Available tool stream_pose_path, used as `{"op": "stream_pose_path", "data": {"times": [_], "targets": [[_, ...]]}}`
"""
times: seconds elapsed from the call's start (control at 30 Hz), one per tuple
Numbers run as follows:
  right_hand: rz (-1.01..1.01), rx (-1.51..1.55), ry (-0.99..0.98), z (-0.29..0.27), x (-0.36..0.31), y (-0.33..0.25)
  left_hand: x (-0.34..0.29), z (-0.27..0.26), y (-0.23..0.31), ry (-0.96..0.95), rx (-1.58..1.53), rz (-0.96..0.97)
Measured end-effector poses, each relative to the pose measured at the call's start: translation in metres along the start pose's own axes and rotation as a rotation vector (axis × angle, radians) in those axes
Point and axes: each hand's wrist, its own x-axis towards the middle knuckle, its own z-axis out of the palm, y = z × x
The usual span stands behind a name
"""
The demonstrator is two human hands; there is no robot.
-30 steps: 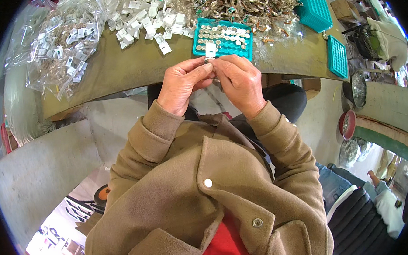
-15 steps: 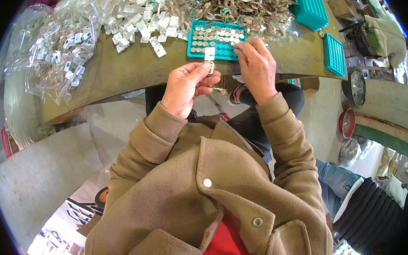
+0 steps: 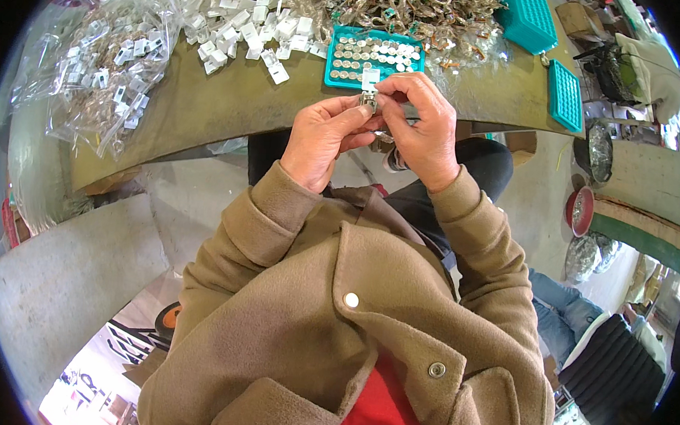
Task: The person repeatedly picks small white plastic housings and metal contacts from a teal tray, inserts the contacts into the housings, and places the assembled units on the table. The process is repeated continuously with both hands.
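Note:
My left hand (image 3: 321,137) pinches a small white plastic case (image 3: 371,77) with its flap standing open, above the table's front edge. Thumb and fingers of my right hand (image 3: 429,132) are closed together against the case's lower part; whatever they grip is too small and covered to make out. Just beyond both hands lies a teal tray (image 3: 330,60) holding rows of round silver button cells (image 3: 357,55). Some slots near its front right hold none. Below my left fingers, a bit of something shiny and clear hangs partly hidden.
A heap of white cases (image 3: 258,28) and a clear bag (image 3: 103,81) of more parts cover the table's left. Brownish wrapped strands (image 3: 415,7) are piled behind the tray. Stacked teal trays (image 3: 529,21) and a single one (image 3: 565,98) sit right. Another person's black sleeve (image 3: 610,373) shows lower right.
My right hand has come away from the tray and moved left and down to meet the case in my left hand. The view has shifted slightly.

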Motion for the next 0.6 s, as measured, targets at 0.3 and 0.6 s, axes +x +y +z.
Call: {"op": "stream_pose_path", "data": {"times": [0.3, 0.6], "targets": [[-0.315, -0.263, -0.006, 0.007, -0.008, 0.008, -0.003, 0.001, -0.007, 0.053, -0.005, 0.081], [0.161, 0.089, -0.111, -0.001, -0.001, -0.001, -0.002, -0.004, -0.012, 0.044, 0.117, 0.287]]}}
